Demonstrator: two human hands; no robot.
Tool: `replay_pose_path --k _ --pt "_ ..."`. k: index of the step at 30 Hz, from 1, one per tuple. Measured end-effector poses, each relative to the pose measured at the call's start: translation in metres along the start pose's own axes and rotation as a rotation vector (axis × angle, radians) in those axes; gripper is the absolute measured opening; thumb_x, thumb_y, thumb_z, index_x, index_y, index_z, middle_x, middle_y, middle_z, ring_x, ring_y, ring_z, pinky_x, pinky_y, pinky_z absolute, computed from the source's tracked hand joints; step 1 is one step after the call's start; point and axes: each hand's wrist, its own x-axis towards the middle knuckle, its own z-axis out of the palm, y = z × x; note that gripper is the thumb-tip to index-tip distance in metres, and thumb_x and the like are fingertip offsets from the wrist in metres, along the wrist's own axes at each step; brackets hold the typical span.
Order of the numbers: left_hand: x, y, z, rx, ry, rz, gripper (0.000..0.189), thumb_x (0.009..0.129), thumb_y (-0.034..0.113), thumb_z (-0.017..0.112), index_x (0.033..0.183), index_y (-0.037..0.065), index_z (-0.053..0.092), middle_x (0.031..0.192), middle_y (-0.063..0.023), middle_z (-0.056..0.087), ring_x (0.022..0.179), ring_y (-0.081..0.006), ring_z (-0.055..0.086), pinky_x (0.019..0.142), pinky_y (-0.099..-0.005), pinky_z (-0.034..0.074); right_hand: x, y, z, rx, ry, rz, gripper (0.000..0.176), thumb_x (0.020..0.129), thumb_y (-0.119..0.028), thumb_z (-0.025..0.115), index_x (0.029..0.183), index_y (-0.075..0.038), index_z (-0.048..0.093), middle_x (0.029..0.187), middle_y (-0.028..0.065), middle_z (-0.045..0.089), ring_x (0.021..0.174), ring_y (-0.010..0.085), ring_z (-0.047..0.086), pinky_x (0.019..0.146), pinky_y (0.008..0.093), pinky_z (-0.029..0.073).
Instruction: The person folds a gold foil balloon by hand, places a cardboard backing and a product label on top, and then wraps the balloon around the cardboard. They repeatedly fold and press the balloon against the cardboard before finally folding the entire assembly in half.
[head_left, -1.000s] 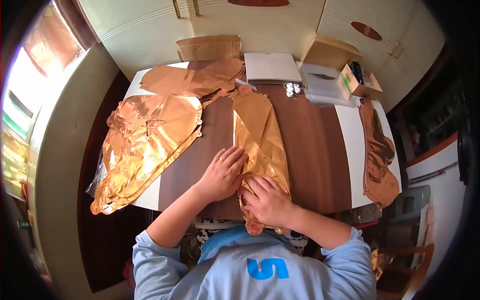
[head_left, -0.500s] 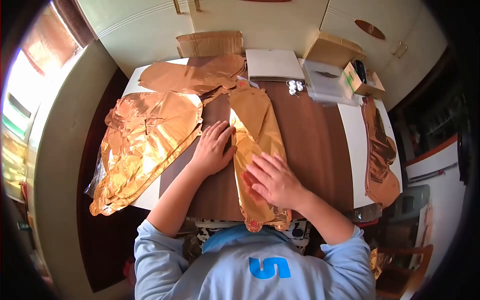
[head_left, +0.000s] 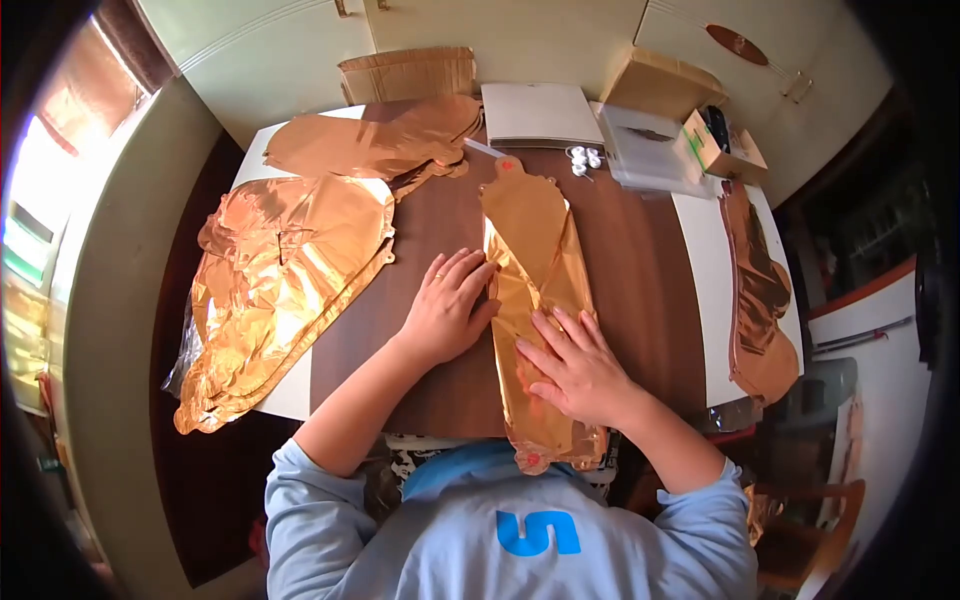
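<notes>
A flat gold foil balloon (head_left: pixel 528 240), folded lengthwise into a long strip, lies on the brown table in front of me. My left hand (head_left: pixel 448 308) rests palm down at the strip's left edge, its fingertips touching the foil. Across the lower half of the strip, my right hand (head_left: pixel 580 370) lies flat with its fingers spread. Neither hand grips anything. The strip's near end, with small tabs, reaches the table's front edge close to my shirt.
A stack of crinkled gold foil balloons (head_left: pixel 290 290) covers the left side, with coppery foil pieces (head_left: pixel 370 145) behind it. At the back are a white box (head_left: pixel 540 115), white rolls (head_left: pixel 583 160) and a small open carton (head_left: pixel 735 160). Folded foil (head_left: pixel 760 320) lies at right.
The folded balloon has shifted to the right and slightly toward me. Both hands have moved right with it, and my right hand now lies flatter on the foil. The view has tilted slightly.
</notes>
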Motion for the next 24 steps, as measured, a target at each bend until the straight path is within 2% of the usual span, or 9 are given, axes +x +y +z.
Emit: replay_pose_path --k 5,8,11,14,19,24 --pt "-0.005 0.009 -0.008 0.045 -0.045 0.084 0.052 0.088 0.029 0.068 0.134 0.008 0.055 0.139 -0.0129 0.052 0.137 -0.0326 0.043 0.116 -0.0532 0.029 0.003 0.000 0.000 -0.005 0.023 -0.024 0.055 0.091 -0.042 0.065 0.137 -0.013 0.057 0.150 0.0206 0.041 0.141 0.0416 0.034 0.114 0.0615 0.025" --pt "-0.013 0.006 -0.004 0.073 -0.088 0.073 0.054 0.088 0.032 0.068 0.135 0.008 0.055 0.141 -0.0126 0.052 0.137 -0.0316 0.043 0.117 -0.0529 0.028 0.005 -0.004 -0.007 -0.031 0.054 -0.056 0.056 0.088 -0.039 0.068 0.134 -0.009 0.058 0.145 0.0225 0.045 0.137 0.0398 0.038 0.114 0.0584 0.027" --pt "-0.012 0.009 -0.004 0.076 -0.093 0.061 0.055 0.089 0.033 0.067 0.136 0.008 0.055 0.142 -0.0124 0.052 0.139 -0.0310 0.043 0.117 -0.0528 0.026 0.011 -0.017 -0.003 0.070 0.125 -0.104 0.056 0.085 -0.037 0.070 0.129 -0.005 0.060 0.137 0.0222 0.051 0.131 0.0383 0.044 0.113 0.0544 0.030" --pt "-0.012 0.008 -0.005 0.087 -0.104 0.063 0.055 0.088 0.033 0.068 0.136 0.008 0.055 0.142 -0.0117 0.052 0.139 -0.0307 0.043 0.118 -0.0532 0.025 0.020 -0.031 -0.004 -0.075 0.184 -0.136 0.054 0.083 -0.038 0.071 0.124 -0.002 0.062 0.131 0.0202 0.055 0.125 0.0369 0.047 0.112 0.0515 0.032" --pt "-0.012 0.007 -0.004 0.063 -0.089 0.055 0.055 0.087 0.034 0.069 0.134 0.008 0.057 0.142 -0.0112 0.052 0.139 -0.0306 0.043 0.117 -0.0542 0.024 0.020 -0.038 -0.004 -0.163 0.092 -0.141 0.050 0.085 -0.038 0.068 0.122 -0.003 0.063 0.124 0.0187 0.056 0.121 0.0367 0.049 0.112 0.0510 0.031" --pt "0.005 -0.009 -0.005 0.152 -0.021 0.043 0.053 0.086 0.037 0.069 0.130 0.009 0.060 0.140 -0.0109 0.053 0.137 -0.0329 0.043 0.117 -0.0554 0.024 0.020 -0.034 0.001 -0.147 0.088 -0.154 0.051 0.085 -0.037 0.068 0.125 -0.005 0.063 0.124 0.0186 0.057 0.115 0.0352 0.051 0.110 0.0504 0.034"
